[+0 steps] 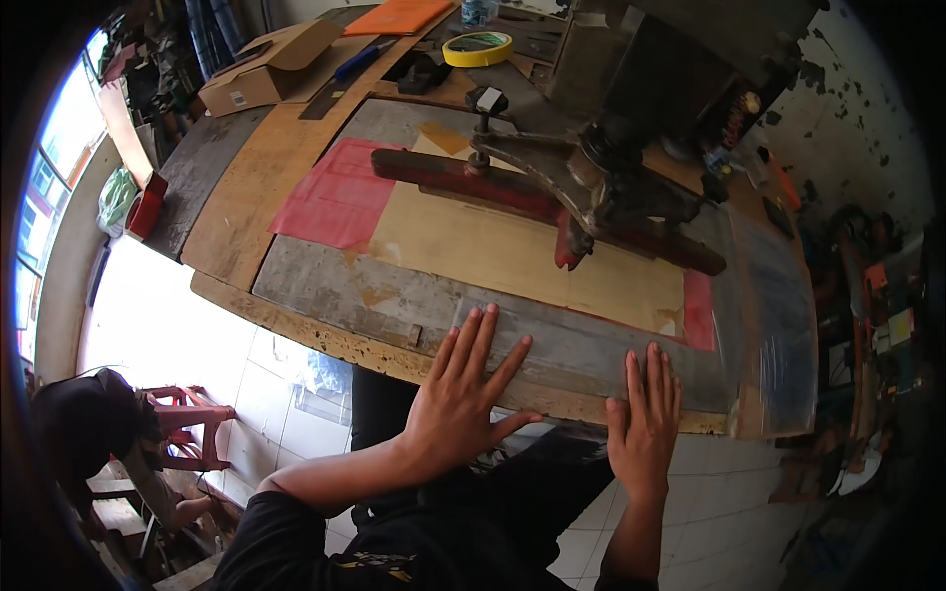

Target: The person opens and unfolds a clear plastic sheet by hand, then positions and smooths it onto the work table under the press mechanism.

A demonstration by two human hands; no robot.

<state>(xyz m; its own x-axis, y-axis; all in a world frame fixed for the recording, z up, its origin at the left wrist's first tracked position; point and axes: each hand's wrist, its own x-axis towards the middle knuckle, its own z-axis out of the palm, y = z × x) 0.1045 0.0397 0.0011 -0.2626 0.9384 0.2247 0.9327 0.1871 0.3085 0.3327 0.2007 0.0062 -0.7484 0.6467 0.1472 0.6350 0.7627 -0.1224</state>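
My left hand lies open and palm down on the front part of the grey metal plate, its fingers spread and its thumb over the front edge. To the right, my right hand rests open at the same front edge, fingers pointing away from me. Neither hand holds anything. Beyond my fingers, a cream sheet lies on the plate, with a red sheet at its left end and a red strip at its right. A red clamp bar of a machine spans the cream sheet.
At the back left sit a cardboard box and a blue pen-like tool. A yellow tape roll is behind the plate. A clear plastic sheet covers the right end. Another person is at the lower left by a red stool.
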